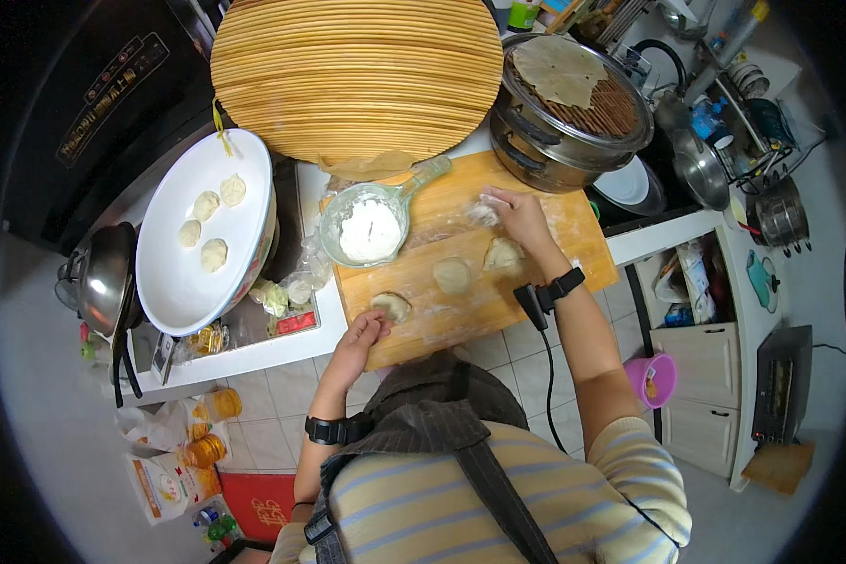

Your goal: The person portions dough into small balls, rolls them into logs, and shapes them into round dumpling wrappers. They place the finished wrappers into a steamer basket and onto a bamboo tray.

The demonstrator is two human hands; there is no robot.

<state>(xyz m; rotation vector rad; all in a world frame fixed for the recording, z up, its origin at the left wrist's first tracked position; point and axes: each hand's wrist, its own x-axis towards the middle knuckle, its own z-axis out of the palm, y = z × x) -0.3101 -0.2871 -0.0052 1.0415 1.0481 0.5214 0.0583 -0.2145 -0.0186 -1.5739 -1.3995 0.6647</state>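
Observation:
My left hand (362, 340) is at the near left corner of a wooden board (433, 328), its fingers on the edge of a round dough piece (393, 306). Toward the board's far right, my right hand (523, 217) has its fingertips together over a small heap of flour (484, 214); whether they pinch any is hidden. A flattened dough round (452, 276) lies mid-board, dusted with flour. Just nearer than my right hand sits a lumpier dough piece (502, 254). A pale green handled bowl (329, 236) with flour (371, 231) stands at the board's left part.
Several dough balls (213, 255) rest in a white basin (183, 292) on the left. A round stalk tray (356, 77) spans the back. At the back right stands a steamer pot (536, 158) topped by a pale sheet (560, 70). A cable (550, 395) hangs from my right wrist strap.

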